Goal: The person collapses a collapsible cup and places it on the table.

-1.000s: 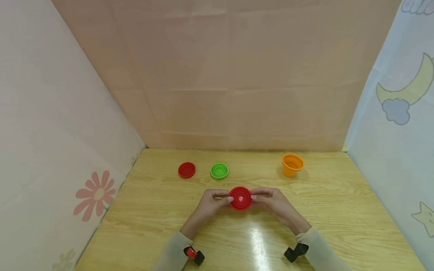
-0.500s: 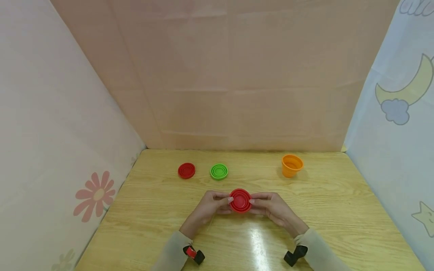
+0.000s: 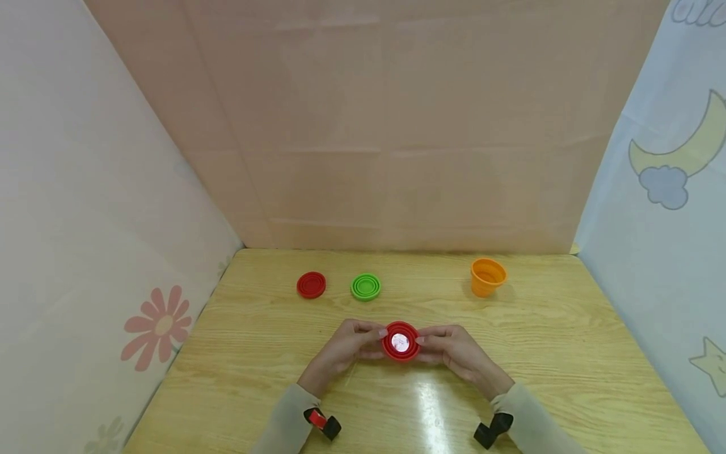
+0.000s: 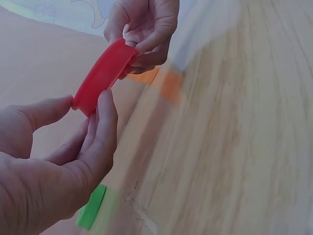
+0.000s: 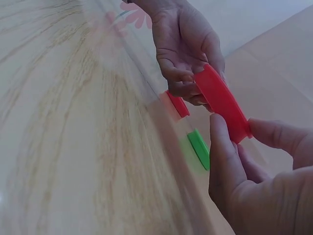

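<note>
A red collapsible cup (image 3: 401, 342), folded flat into rings, is held up between both hands in the head view, and glare whitens its centre. My left hand (image 3: 347, 345) pinches its left edge, thumb on the near face and fingers behind. On the opposite edge, my right hand (image 3: 458, 349) grips it the same way. Seen side-on in the left wrist view, the red cup (image 4: 102, 76) is a thin tilted disc above the table. From the right wrist, the red cup (image 5: 222, 103) shows its smooth outer side, with fingertips at both ends.
Behind the hands lie a second flattened red cup (image 3: 311, 285) and a flattened green cup (image 3: 365, 287). An orange cup (image 3: 488, 277) stands expanded at the back right. The wooden table (image 3: 238, 353) meets a plain back wall and patterned side walls.
Both hands have brought the red cup slightly toward the person. Its tilt has shifted, and its centre now reflects bright light. The other cups stay put.
</note>
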Demonstrator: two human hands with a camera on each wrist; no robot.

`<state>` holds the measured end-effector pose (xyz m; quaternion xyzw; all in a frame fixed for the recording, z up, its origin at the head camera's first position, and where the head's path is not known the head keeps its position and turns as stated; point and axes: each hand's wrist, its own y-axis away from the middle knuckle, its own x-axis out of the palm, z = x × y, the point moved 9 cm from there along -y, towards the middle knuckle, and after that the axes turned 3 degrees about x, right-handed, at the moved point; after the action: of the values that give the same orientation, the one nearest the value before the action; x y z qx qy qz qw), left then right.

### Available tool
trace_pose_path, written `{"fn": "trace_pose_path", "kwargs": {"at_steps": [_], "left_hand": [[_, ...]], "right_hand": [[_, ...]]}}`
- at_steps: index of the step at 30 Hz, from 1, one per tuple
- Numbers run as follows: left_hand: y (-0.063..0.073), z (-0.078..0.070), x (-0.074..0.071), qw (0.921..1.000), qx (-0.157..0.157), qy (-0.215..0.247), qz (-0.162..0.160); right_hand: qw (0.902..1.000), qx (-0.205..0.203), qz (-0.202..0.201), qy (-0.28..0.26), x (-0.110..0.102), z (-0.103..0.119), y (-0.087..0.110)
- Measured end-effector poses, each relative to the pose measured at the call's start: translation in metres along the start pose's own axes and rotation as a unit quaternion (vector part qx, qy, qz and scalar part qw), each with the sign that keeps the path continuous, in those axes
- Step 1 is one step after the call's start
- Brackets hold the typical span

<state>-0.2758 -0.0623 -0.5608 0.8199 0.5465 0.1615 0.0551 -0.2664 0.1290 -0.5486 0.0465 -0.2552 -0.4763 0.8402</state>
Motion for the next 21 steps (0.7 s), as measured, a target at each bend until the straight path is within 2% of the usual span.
{"fn": "trace_pose_path", "kwargs": {"at_steps": [4, 12, 16, 21], "left_hand": [[-0.001, 0.004, 0.001, 0.9999, -0.01, 0.006, 0.002], [-0.006, 0.008, 0.004, 0.9998, -0.012, 0.016, 0.0], [-0.012, 0.006, 0.008, 0.9997, -0.013, 0.018, -0.005], [-0.024, -0.002, 0.008, 0.9997, -0.009, 0.007, -0.021]], "right_hand": [[1.0, 0.008, -0.001, -0.003, -0.003, -0.004, 0.001], [0.9998, 0.021, -0.006, 0.003, -0.008, -0.004, 0.004], [0.9996, 0.024, -0.014, 0.008, -0.014, 0.0, 0.004], [0.9999, 0.004, -0.01, 0.013, -0.02, 0.009, -0.001]]}}
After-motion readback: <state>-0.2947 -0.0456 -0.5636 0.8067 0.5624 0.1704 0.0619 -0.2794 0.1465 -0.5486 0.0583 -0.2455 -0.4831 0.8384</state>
